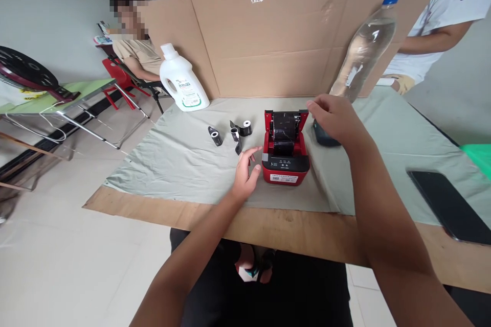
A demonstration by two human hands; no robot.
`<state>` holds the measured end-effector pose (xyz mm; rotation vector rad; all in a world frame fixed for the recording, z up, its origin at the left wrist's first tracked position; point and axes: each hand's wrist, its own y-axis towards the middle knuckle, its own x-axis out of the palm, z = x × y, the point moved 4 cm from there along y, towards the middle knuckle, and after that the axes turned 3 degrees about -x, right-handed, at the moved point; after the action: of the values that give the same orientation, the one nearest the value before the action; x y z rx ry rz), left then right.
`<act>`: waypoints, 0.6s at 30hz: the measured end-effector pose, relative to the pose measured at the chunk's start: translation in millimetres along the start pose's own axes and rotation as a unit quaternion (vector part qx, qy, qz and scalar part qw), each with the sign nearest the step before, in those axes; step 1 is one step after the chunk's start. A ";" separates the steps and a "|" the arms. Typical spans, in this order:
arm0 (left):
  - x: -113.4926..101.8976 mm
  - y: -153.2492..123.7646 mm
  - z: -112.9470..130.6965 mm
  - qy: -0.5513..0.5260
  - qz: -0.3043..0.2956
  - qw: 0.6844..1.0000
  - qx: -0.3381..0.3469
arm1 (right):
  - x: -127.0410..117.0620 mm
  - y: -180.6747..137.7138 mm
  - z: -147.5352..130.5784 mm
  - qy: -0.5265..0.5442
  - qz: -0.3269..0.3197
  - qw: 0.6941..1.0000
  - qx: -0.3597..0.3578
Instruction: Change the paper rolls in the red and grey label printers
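A small red and black label printer (286, 163) stands on the cloth with its lid (301, 121) raised. Inside it lies a shiny black ribbon or roll (284, 130). My left hand (246, 173) is open at the printer's left side, fingers stretched toward its wall. At the raised lid's right corner, my right hand (332, 115) has its thumb and fingers closed on the edge. Left of the printer lie small black rolls with pale cores, one roll (216, 138) apart and two rolls (241, 132) close together with loose strips.
Behind the right hand is a dark object (324, 134), partly hidden. A clear bottle (364, 53) with a blue cap and a white jug (184, 82) stand before the cardboard screen (276, 36). A phone (448, 202) lies at right. Two other people are beyond the table.
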<state>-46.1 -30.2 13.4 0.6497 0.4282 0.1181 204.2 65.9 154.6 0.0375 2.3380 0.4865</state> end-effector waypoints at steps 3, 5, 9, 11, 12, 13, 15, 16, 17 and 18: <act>0.0 1.0 2.1 -0.004 -0.013 1.000 0.011 | -2.4 -17.0 -19.8 0.015 -0.189 0.979 0.081; -0.1 1.7 5.2 0.011 -0.027 0.999 0.027 | 0.7 -26.4 -30.7 0.059 -0.287 0.951 0.098; 1.5 1.3 14.7 0.061 -0.073 0.992 0.079 | 5.2 -31.5 -36.3 0.099 -0.371 0.920 0.083; 3.6 0.1 19.1 0.078 -0.099 0.987 0.103 | 5.6 -29.9 -31.3 0.080 -0.395 0.913 0.071; 4.5 -0.6 20.8 0.082 -0.109 0.984 0.110 | 6.1 -28.7 -28.2 0.077 -0.406 0.908 0.063; 5.2 -1.3 22.3 0.084 -0.115 0.983 0.117 | 7.5 -27.2 -24.9 0.078 -0.416 0.905 0.054; 6.1 -2.7 25.2 0.079 -0.121 0.980 0.133 | 12.6 -22.9 -18.8 0.071 -0.410 0.909 0.030; 6.1 -3.3 26.7 0.075 -0.121 0.979 0.143 | 16.6 -20.3 -16.6 0.058 -0.391 0.918 0.010; 6.0 -3.8 28.1 0.070 -0.121 0.978 0.153 | 21.8 -18.0 -15.4 0.037 -0.368 0.929 -0.015; 5.9 -4.2 29.4 0.065 -0.122 0.977 0.161 | 28.3 -16.6 -15.5 0.011 -0.345 0.937 -0.043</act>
<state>-28.4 -48.6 29.8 0.9050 0.6584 -0.1457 175.0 50.0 140.0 -0.8057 2.1615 0.2264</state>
